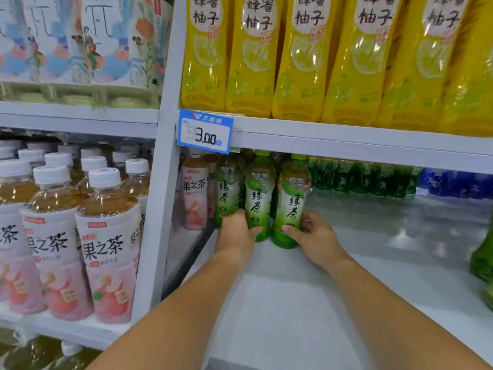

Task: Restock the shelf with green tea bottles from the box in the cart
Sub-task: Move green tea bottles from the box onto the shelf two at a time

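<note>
Now the placing step is in hand: the left hand (236,232) grips the middle green tea bottle (260,196) and the right hand (318,237) grips the right green tea bottle (292,201), fingers (306,222) clamped low on each, these 2 upright at the back of the white shelf (293,303). Next (a judgement) comes letting go cleanly, then fetching more from the box, which is out of view.

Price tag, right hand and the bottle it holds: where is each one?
Price tag (205,131): head view, on its white price panel.
Right hand (317,236): head view, on the back of the hand.
Green tea bottle (293,201): head view, on its label, above the thumb.
</note>
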The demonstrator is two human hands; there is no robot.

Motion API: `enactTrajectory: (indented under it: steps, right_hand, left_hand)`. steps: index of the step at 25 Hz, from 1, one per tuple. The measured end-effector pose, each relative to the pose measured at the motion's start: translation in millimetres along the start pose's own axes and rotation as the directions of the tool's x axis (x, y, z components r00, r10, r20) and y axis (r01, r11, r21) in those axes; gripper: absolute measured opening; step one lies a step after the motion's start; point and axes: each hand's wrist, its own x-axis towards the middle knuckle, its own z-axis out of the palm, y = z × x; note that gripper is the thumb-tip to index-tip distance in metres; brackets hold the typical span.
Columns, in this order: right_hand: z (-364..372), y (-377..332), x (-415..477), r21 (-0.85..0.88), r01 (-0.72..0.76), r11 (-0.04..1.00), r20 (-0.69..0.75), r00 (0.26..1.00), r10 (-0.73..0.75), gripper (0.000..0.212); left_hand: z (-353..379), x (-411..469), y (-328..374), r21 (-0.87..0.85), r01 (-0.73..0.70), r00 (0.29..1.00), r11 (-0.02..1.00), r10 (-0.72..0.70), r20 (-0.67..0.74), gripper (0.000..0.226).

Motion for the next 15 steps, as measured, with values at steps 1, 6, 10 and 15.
enactTrajectory:
  steps: [1,6,10,15]
  right_hand:
    - [1.8,2.7,3.9,0.026,-0.005,1.000,-0.004,1.000,0.006,0.040]
    - [6.9,8.7,23.4,0.080,-0.006,0.997,-0.012,1.000,0.007,0.029]
    - [12.6,10.8,30.5,0.078,-0.006,0.997,-0.034,0.999,0.009,0.031]
    - [15.7,15.6,29.2,0.041,0.020,0.999,-0.071,0.997,-0.017,0.030]
  left_hand:
    - [2.8,2.6,-2.0,0.003,-0.008,1.000,1.000,0.008,-0.004,0.027]
    - [10.4,13.4,-8.2,0.078,-0.086,0.996,0.993,0.088,-0.025,0.028]
    - [13.3,20.2,-10.2,0.186,-0.125,0.991,0.975,0.131,-0.019,0.029]
    - [18.0,21.6,-12.3,0.287,-0.136,0.986,0.948,0.157,-0.052,0.034]
